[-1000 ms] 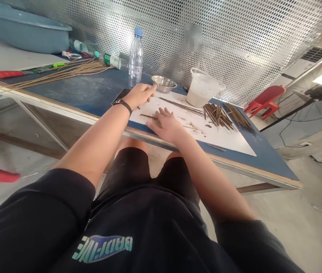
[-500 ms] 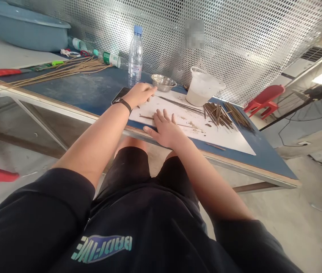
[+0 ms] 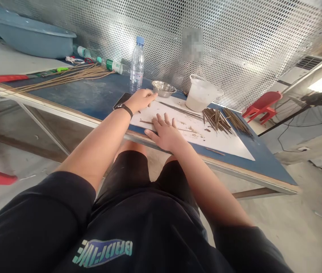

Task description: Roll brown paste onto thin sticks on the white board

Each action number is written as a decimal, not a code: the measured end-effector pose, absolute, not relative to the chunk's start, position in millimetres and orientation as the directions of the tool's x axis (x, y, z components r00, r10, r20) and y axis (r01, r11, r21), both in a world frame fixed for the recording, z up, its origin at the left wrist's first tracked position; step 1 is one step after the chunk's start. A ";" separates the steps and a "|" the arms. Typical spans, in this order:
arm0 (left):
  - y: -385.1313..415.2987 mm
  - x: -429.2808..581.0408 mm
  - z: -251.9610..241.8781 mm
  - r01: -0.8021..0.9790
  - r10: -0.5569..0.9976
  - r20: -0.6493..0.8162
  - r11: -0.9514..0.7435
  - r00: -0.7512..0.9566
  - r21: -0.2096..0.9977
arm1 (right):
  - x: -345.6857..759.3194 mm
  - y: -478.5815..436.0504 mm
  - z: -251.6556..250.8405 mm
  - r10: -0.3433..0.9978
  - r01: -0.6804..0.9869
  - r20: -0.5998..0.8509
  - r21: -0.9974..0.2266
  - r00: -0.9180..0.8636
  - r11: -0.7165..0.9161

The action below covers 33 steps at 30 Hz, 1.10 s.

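My right hand (image 3: 164,132) lies flat on the white board (image 3: 234,148) with its fingers spread. Under its fingers runs a thin brown stick (image 3: 146,121), whose middle is hidden by the hand. My left hand (image 3: 140,99), wearing a dark wristband, is closed with its fingers bent near the board's far left edge. Whatever may be in its fingers is hidden. Close to its fingertips begins a row of long dark thin sticks (image 3: 180,110). A phone (image 3: 121,100) lies partly under the left wrist, and brown crumbs (image 3: 195,131) are scattered right of my right hand.
Behind the hands stand a water bottle (image 3: 137,66), a metal bowl (image 3: 163,89) and a white plastic jug (image 3: 202,94). Bundles of brown sticks (image 3: 217,119) lie at right. Leftward are long tan strands (image 3: 64,77), a red-handled tool (image 3: 5,78) and a blue basin (image 3: 41,40).
The camera view has tilted slightly, so the table sits a little lower in the picture. Both hands keep nearly the same places on the board.
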<state>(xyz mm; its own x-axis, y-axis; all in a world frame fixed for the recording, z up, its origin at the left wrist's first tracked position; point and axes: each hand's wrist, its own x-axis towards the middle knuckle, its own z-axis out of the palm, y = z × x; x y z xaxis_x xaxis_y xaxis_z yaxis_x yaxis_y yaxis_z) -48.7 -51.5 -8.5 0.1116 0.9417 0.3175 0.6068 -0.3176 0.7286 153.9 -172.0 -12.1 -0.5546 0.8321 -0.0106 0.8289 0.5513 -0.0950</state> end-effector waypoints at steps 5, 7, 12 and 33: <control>-55.6 -46.8 -6.0 0.623 0.946 0.305 -0.304 0.108 0.721 | 161.1 -179.9 -19.1 0.827 0.824 -0.002 -0.082 -0.563 0.561; -55.0 -46.5 -6.4 0.620 0.942 0.315 -0.317 0.117 0.718 | 165.4 -189.9 -23.0 0.822 0.819 0.027 -0.073 -0.570 0.570; -51.2 -47.1 -9.5 0.612 0.942 0.315 -0.318 0.117 0.724 | 159.8 -187.7 -22.6 0.825 0.820 0.058 -0.090 -0.562 0.565; -50.1 -44.6 -10.1 0.631 0.933 0.333 -0.342 0.137 0.696 | 151.6 -182.8 -17.1 0.836 0.828 0.016 -0.124 -0.549 0.547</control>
<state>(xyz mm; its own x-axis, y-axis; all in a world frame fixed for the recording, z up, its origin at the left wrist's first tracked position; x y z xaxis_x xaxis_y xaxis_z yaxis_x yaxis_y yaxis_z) -44.6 -50.1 -10.1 0.1374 0.9328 0.3332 0.6313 -0.3417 0.6962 151.6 -182.8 -17.1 -0.5492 0.8355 0.0156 0.8282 0.5467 -0.1236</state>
